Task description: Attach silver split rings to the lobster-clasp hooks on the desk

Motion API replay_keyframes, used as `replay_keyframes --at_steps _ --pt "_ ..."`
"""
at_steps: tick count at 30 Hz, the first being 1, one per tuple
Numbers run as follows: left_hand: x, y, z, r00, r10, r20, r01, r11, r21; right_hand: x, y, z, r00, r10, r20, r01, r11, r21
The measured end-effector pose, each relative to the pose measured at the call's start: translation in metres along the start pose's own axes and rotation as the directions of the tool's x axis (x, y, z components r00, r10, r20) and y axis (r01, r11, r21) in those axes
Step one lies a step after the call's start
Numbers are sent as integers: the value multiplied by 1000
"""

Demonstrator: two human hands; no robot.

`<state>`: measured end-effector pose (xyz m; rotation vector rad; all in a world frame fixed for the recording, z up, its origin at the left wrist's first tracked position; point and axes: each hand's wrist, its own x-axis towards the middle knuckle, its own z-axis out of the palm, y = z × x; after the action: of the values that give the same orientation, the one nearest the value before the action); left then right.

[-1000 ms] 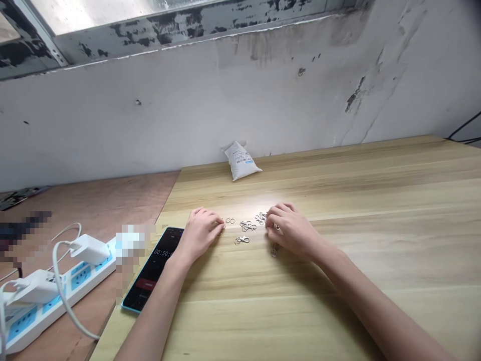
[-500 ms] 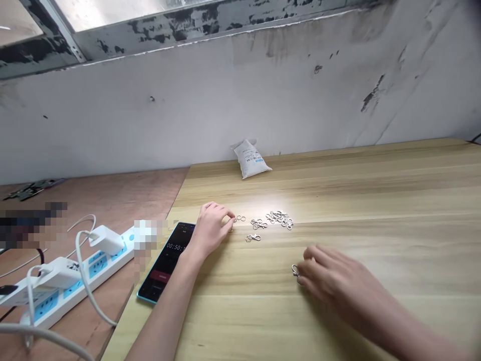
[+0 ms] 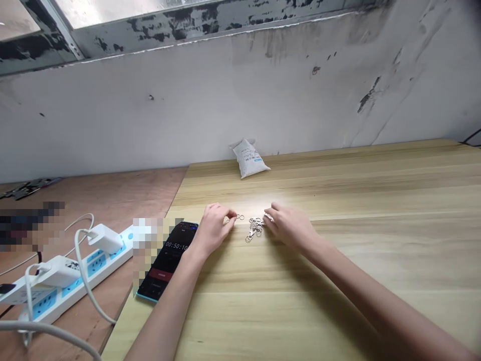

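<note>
Two bare hands meet over a scatter of small metal parts on a pale wooden table (image 3: 356, 240), seen from the person's own head camera. The left hand (image 3: 213, 228) rests on the wood with its fingers (image 3: 225, 220) curled in, thumb and forefinger drawn close together at the rings (image 3: 238, 217), which lie just beyond the fingertips. Whether the hand actually has hold of a ring is too small to tell. The right hand (image 3: 292, 228) lies palm down, its fingers loosely bent and reaching left, with the tips touching the near edge of a little heap of silver clasps (image 3: 255, 228). Whether a clasp is gripped under the fingers cannot be told either. The clasps sit between the two hands, just right of the rings, in a bright patch of light near the middle of the table.

A phone (image 3: 168, 260) lies at the table's left edge, just beside the left wrist, its dark screen showing a running timer. A small white bag (image 3: 250, 159) sits at the back of the table, against the stained wall (image 3: 188, 110). On the lower reddish board (image 3: 112, 200) to the left, a power strip (image 3: 75, 273) carries two white chargers (image 3: 105, 238) with cables trailing off.
</note>
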<state>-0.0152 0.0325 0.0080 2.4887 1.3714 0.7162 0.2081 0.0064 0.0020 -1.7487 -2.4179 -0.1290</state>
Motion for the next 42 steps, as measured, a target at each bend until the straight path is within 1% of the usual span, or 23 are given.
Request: replay_keyframes --at_steps 2,5,9,12,15,18,21,23,25,29,31,33,34,35,36,37,38,39,40,42 --pt "0 1 0 1000 -8 3 8 1000 -16 10 -1 -5 998 -18 67 24 996 -84" --pt "-1 3 1 1000 -18 5 18 999 -30 17 -9 -13 990 -45 134 65 987 -149" --pt "-1 4 3 1000 -9 -1 9 1000 -22 23 -21 -21 978 -27 208 61 985 -159" --pt "-1 7 4 1000 8 8 -8 1000 -4 28 -24 -25 971 -10 240 45 989 -139" --pt "-1 10 4 999 35 15 -35 999 0 31 -18 -26 971 5 239 28 990 -136" --pt "-1 11 5 999 47 27 -47 999 0 31 -6 -23 974 21 226 3 994 -105" --pt "0 11 4 998 50 36 -51 999 1 29 3 -19 974 11 225 5 998 -69" --pt "0 11 4 997 59 42 -59 998 2 28 3 -18 975 -28 219 45 996 -72" --pt "0 11 3 996 69 48 -70 998 3 27 -2 -19 973 -73 218 96 991 -94" --pt "0 10 4 995 83 52 -83 997 2 30 -20 -21 951 -170 257 206 971 -120" --pt "0 10 5 995 84 59 -84 996 5 34 -22 -22 944 -200 263 234 967 -104" --pt "0 10 5 995 81 63 -82 997 8 37 -15 -22 954 -192 231 206 978 -37" --pt "0 11 5 995 79 63 -80 997 6 38 -9 -22 967 -156 201 154 988 25" --pt "0 12 5 995 78 62 -78 997 -1 36 -3 -20 983 -101 151 83 989 120" --pt "0 13 5 995 78 60 -78 997 -10 33 3 -18 995 -46 85 23 965 261" --pt "0 14 5 995 80 60 -79 997 -21 29 8 -15 999 -7 44 -12 905 426" --pt "0 15 4 995 81 59 -80 996 -32 24 11 -11 1000 11 22 -21 815 579" --pt "0 17 4 995 81 56 -79 996 -42 17 13 -7 1000 6 5 -8 721 693" --pt "0 18 4 996 76 51 -73 996 -53 11 13 -3 1000 3 -17 10 655 756" --pt "0 20 4 997 64 43 -61 995 -76 1 9 4 998 6 -59 44 587 808"
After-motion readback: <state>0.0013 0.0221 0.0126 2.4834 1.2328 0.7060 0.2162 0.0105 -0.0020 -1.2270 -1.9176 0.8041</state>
